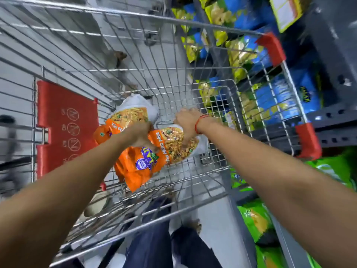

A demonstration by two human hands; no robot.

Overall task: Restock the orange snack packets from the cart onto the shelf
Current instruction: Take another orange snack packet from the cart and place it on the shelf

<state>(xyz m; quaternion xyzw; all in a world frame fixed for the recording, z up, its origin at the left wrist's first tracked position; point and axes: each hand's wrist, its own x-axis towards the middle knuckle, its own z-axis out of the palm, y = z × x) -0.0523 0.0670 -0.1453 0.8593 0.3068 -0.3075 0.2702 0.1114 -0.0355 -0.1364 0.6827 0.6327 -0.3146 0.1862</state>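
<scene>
Two orange snack packets lie in the wire cart (193, 180). The nearer orange packet (143, 167) is in the middle, and my left hand (142, 137) grips its upper edge. My right hand (186, 120) closes on the white, pictured end of that same packet, fingers curled over it. The second orange packet (125, 118) lies just behind, partly under my left hand. Both arms reach down into the basket.
The cart's red child-seat flap (65, 128) stands at the left. Shelves on the right hold blue and yellow-green snack bags (286, 93) and green bags (255, 221) lower down. Red corner guards (272, 49) cap the cart rim. My legs show below.
</scene>
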